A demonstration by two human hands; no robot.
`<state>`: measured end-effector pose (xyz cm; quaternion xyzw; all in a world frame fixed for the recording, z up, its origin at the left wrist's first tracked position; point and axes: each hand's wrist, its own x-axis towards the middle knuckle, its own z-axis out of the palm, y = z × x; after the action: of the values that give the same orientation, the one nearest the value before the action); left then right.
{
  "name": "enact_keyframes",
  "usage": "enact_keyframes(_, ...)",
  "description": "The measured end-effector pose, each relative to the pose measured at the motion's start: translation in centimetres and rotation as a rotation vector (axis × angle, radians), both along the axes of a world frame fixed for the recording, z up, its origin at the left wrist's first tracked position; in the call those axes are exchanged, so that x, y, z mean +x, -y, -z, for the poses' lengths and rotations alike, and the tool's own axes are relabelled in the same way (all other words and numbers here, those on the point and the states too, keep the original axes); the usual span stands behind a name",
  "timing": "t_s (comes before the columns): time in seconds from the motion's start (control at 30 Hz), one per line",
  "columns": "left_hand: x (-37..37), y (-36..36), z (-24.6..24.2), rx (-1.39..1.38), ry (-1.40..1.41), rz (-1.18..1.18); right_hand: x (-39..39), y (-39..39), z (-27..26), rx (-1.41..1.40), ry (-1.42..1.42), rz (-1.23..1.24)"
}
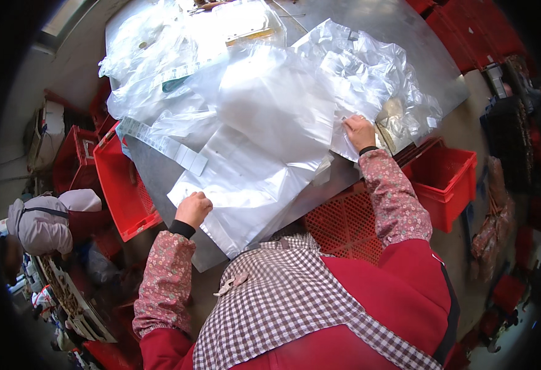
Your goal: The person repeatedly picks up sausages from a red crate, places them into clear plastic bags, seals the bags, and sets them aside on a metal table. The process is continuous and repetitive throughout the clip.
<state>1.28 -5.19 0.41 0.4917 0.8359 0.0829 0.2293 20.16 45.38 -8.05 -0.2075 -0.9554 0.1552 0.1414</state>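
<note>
Clear plastic bags [252, 162] lie layered across the metal table [155, 171] in front of me. At their lower left edge, my left hand [194, 210] has its fingers closed on the plastic. My right hand [360, 132] pinches a piece of plastic film beside the crumpled plastic bags [367, 64] on the right. A strip of printed labels [164, 144] runs along the left side of the layered bags, and another label strip [182, 71] lies farther back. More crumpled clear plastic [136, 60] covers the table's far left.
A red plastic crate [122, 189] stands against the table's left side, another red crate [441, 178] at the right. A red perforated crate [344, 222] is below the near edge. A clear container [252, 23] sits at the back. A person [44, 222] is bent over at the left.
</note>
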Motion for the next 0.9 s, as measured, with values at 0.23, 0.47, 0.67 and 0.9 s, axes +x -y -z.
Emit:
enact_keyframes(0.23, -2.7, -5.1, -7.2, -0.032, -0.084, 0.002, -0.2, -4.7, -0.7, -0.192, -0.041, 0.018)
enact_keyframes(0.47, -5.9, -15.3, -12.6, 0.094, -0.446, 0.16, 0.6, -10.5, 0.6, -0.675, -0.12, 0.348)
enact_keyframes(0.67, -8.2, -30.6, -14.4, 0.36, -0.621, 0.142, -0.8, -13.1, -3.5, -0.463, -0.463, 0.702)
enact_keyframes(0.9, -9.3, -28.6, -13.0, 1.13, 0.219, 0.186, 2.7, 7.4, -16.1, -1.33, -0.002, -0.353)
